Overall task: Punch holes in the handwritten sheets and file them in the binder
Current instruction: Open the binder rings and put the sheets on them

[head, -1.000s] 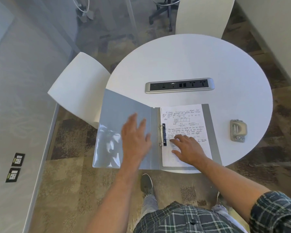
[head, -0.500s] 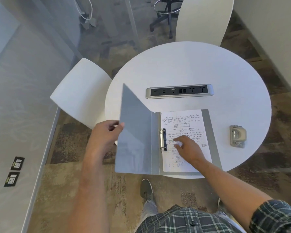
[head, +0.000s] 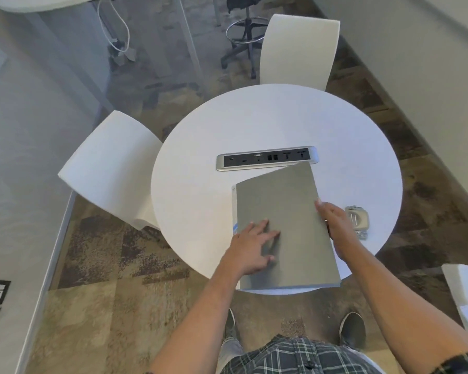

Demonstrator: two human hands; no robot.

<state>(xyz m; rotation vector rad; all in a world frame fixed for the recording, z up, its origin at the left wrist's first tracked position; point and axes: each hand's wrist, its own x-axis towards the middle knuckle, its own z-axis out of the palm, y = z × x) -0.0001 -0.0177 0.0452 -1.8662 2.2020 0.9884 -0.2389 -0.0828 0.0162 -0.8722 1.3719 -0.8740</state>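
Binder (head: 284,211) cover: matt grey, faintly grainy finish. Table (head: 254,122) top: smooth matt white; inset socket strip (head: 266,158) has a brushed silver metal frame, dark face. Hole punch (head: 358,220): dull silver metal.

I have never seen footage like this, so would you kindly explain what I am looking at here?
There is no machine: a person wears a camera on the head, looking down at their own arms. On the round white table lies a grey binder, closed. The left hand rests flat on its cover; the right hand grips its right edge. Beside that hand sits a metal hole punch. A socket strip is set into the table. White chairs stand around it.
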